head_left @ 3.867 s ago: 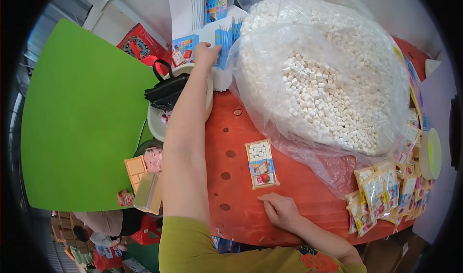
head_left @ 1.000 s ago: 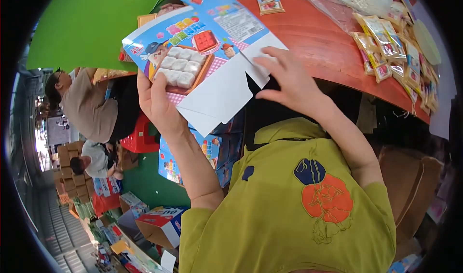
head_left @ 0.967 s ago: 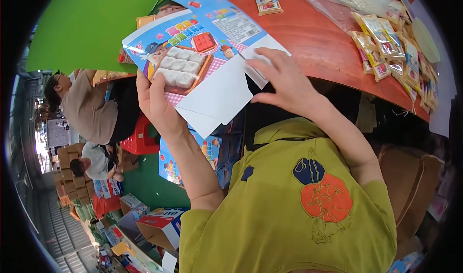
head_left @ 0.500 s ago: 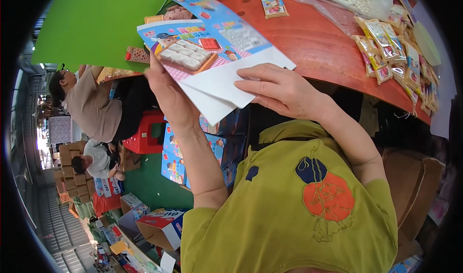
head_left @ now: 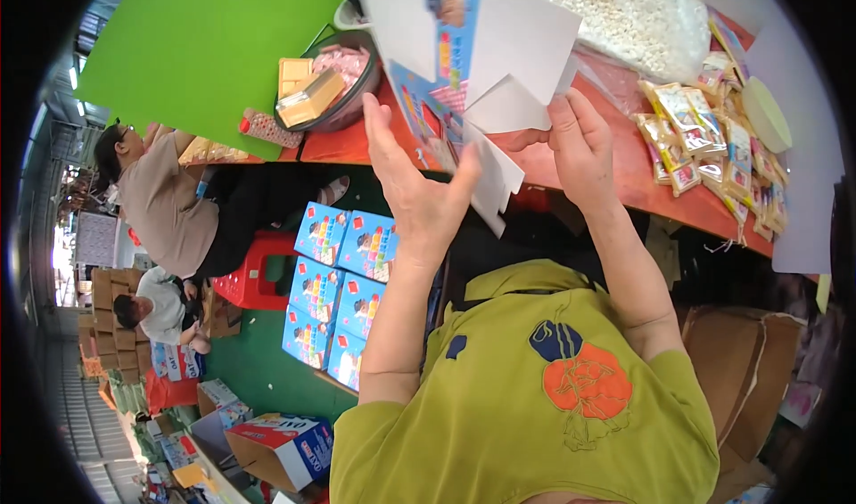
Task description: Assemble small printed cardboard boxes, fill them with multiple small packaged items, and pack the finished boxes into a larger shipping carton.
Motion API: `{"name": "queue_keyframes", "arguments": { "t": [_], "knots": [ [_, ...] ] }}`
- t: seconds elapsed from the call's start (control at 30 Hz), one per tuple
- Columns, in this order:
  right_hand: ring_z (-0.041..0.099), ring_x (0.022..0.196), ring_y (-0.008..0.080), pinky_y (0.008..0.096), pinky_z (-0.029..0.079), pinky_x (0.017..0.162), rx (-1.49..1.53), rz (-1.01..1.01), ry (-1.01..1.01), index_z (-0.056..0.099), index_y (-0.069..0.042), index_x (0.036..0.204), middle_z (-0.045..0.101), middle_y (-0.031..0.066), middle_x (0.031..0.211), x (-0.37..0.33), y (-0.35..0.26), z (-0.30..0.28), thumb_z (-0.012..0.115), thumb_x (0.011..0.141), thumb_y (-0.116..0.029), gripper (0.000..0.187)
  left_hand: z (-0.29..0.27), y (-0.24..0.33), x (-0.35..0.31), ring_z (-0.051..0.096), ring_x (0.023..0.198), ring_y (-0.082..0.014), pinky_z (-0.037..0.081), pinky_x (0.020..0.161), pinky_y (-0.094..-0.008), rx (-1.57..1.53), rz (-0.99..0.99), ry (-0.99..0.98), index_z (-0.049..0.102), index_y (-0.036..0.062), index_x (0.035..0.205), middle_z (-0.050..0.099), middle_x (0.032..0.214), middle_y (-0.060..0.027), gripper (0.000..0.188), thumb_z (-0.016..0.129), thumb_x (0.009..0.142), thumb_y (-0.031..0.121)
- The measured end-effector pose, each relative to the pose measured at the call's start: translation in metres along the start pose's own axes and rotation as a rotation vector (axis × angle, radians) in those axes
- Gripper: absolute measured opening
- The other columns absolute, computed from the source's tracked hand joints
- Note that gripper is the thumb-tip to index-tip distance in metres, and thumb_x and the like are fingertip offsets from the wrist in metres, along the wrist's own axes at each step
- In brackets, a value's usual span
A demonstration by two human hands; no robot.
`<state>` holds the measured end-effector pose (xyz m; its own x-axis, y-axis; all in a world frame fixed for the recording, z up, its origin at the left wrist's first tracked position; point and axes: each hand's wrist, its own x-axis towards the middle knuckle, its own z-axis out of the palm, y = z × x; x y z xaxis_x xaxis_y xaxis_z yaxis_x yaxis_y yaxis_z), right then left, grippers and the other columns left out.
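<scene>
A partly unfolded cardboard box (head_left: pixel 522 45) stands raised over the table edge, its blue printed outside to the left and its white inside towards the right. My right hand (head_left: pixel 581 147) pinches a white flap at its right side between thumb and fingers. Beside the printed panel is my left hand (head_left: pixel 412 192), fingers stretched and thumb spread; the thumb overlaps a lower flap, and whether it presses on it I cannot tell. The printed side and lower flaps are slightly blurred.
Small packets (head_left: pixel 704 130) heap up on the red table (head_left: pixel 624 179) at right, near a bag of white pieces (head_left: pixel 615 9). A dark bowl (head_left: pixel 361 94) of packs sits left, by a green board (head_left: pixel 214 49). Blue boxes (head_left: pixel 343 295) stack below; two people sit at left.
The flat printed carton has been turned and spread, so its white inside shows. My right hand has moved up and right to a flap; my left hand has opened and shifted right.
</scene>
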<state>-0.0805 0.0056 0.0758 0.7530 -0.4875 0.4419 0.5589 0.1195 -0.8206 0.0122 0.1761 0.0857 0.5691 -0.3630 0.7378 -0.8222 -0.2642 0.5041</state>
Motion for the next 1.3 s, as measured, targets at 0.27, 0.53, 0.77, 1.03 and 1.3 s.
{"name": "queue_keyframes", "arguments": {
  "t": [0.27, 0.53, 0.77, 1.03, 1.3],
  "knots": [
    [0.071, 0.098, 0.0200, 0.0363, 0.063, 0.077, 0.261, 0.082, 0.118, 0.058, 0.003, 0.128, 0.069, 0.0119, 0.118, 0.012, 0.002, -0.023, 0.045, 0.111, -0.022, 0.033, 0.032, 0.043, -0.002, 0.024, 0.151, -0.0468, 0.018, 0.119, -0.0645, -0.038, 0.148, -0.292, 0.020, -0.0043, 0.157, 0.025, 0.162, -0.0297, 0.118, 0.091, 0.069, 0.029],
    [0.070, 0.091, 0.0192, 0.0373, 0.062, 0.072, 0.091, -0.010, 0.141, 0.061, 0.001, 0.125, 0.070, 0.0086, 0.113, 0.025, 0.012, -0.043, 0.051, 0.109, -0.021, 0.029, 0.027, 0.013, -0.014, 0.066, 0.117, -0.0402, 0.052, 0.098, -0.0394, -0.118, 0.049, -0.110, 0.066, -0.0040, 0.122, 0.065, 0.129, -0.0267, 0.027, 0.066, 0.097, 0.007],
    [0.072, 0.089, 0.0191, 0.0317, 0.060, 0.070, -0.126, -0.062, 0.052, 0.061, 0.002, 0.123, 0.071, 0.0106, 0.108, 0.035, -0.016, -0.023, 0.048, 0.111, -0.020, 0.029, -0.038, 0.017, 0.027, 0.068, 0.069, -0.0139, 0.050, 0.063, -0.0325, -0.148, -0.269, -0.225, 0.069, -0.0038, 0.114, 0.071, 0.081, -0.0106, 0.021, 0.064, 0.102, 0.012],
    [0.074, 0.086, 0.0167, 0.0266, 0.059, 0.067, -0.257, -0.128, -0.037, 0.061, 0.002, 0.122, 0.073, 0.0108, 0.104, 0.055, -0.039, 0.032, 0.046, 0.111, -0.021, 0.030, -0.039, 0.020, 0.040, 0.070, 0.083, -0.0171, 0.058, 0.072, -0.0307, -0.160, -0.300, -0.247, 0.067, -0.0028, 0.122, 0.073, 0.098, -0.0109, 0.053, 0.085, 0.084, 0.030],
    [0.073, 0.082, 0.0119, 0.0243, 0.058, 0.065, -0.429, -0.222, -0.116, 0.062, 0.003, 0.118, 0.072, 0.0074, 0.096, 0.049, -0.031, 0.047, 0.048, 0.110, -0.018, 0.027, -0.029, 0.024, 0.042, 0.067, 0.070, -0.0176, 0.055, 0.068, -0.0322, -0.039, -0.198, -0.053, 0.072, -0.0032, 0.110, 0.072, 0.082, -0.0119, 0.030, 0.072, 0.096, 0.023]
  ]
}}
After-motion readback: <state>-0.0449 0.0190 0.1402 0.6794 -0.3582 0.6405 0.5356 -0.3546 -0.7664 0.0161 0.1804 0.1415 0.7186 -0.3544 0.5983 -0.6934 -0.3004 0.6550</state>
